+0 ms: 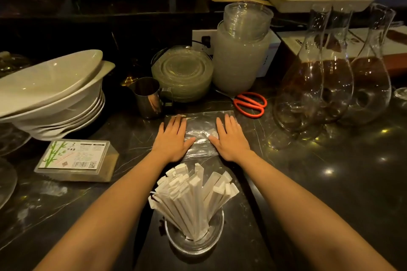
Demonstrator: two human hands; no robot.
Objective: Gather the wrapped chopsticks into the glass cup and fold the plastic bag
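Observation:
Several white paper-wrapped chopsticks (pixel 193 196) stand fanned out in a glass cup (pixel 195 244) near the front edge of the dark counter. Beyond it a clear plastic bag (pixel 201 132) lies flat on the counter. My left hand (pixel 171 138) presses palm-down on the bag's left part, fingers spread. My right hand (pixel 230 138) presses flat on its right part the same way. Neither hand grips anything; the bag's edges under the palms are hidden.
Orange scissors (pixel 250 104) lie just beyond the bag. A steel jug (pixel 148 97), stacked glass plates (pixel 182 72), white bowls (pixel 52 94) and a toothpick box (pixel 76 159) stand left. Glass decanters (pixel 330 72) stand at the right.

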